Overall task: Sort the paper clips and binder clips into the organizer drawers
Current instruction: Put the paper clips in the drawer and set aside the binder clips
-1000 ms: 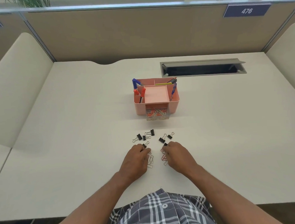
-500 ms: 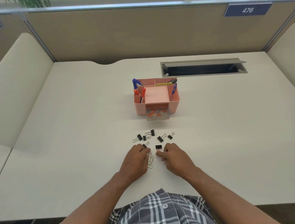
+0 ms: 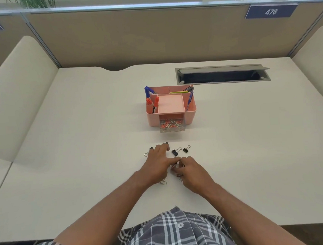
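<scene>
Paper clips (image 3: 178,174) lying at six o'clock from organizer (image 3: 190,110): light, slippery; pinching edgewise. Left hand (image 3: 156,164) spread on bench (image 3: 84,144); right hand (image 3: 191,172) pinching clips.

Desk (image 3: 84,144), cream top. Pink organizer (image 3: 170,107) at centre; grey cable hatch (image 3: 222,74) behind it to the right; binder clips (image 3: 176,151) and paper clips (image 3: 163,182) scattered in front of it.

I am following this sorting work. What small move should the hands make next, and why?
Probably the right hand should lift the loose wire paper clips it is gathering toward the clear open drawer of the pink plastic organizer, which already holds paper clips.
</scene>
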Demonstrator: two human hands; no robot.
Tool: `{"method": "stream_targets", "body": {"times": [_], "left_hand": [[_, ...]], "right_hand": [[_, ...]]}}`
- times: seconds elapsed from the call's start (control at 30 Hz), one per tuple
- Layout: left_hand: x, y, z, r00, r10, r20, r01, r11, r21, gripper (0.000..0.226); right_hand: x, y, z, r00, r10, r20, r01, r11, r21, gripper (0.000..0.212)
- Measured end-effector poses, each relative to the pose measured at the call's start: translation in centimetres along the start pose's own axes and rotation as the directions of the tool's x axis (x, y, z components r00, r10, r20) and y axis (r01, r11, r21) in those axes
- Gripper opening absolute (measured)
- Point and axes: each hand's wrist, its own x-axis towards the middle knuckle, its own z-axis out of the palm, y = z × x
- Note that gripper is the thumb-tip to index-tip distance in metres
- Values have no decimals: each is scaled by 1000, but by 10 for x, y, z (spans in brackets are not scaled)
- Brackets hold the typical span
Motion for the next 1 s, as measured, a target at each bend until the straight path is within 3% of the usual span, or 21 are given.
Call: {"method": "stream_targets", "body": {"times": [0.17,0.33,0.57,0.67,0.77,0.9,1.0], "left_hand": [[6,-3,-2,1000,17,4,-17,999,44,44],[3,-8,2,995,-60,-79,59,998,-4,46],[0,-9,3,985,-142,-93,141,990,-16,19],[-1,-10,4,983,-149,-109,143,988,-65,26],[-8,-11,3,977,-138,-162,111,980,-164,44],[-37,-15,10,968,-126,-219,61,958,-282,49],[-63,-18,24,980,-107,-166,54,954,-295,62]], "right_hand": [[-1,1,-2,1000,6,5,-6,1000,-5,48],[-1,0,-1,999,-9,-31,9,1000,-16,45],[2,7,-1,995,67,-68,-66,998,22,40],[4,11,-8,985,161,-65,-147,973,175,37],[6,19,-15,965,256,-61,-238,947,214,32],[-2,18,-17,977,211,19,-211,963,170,28],[-9,15,-8,984,121,134,-130,989,63,32]]}}
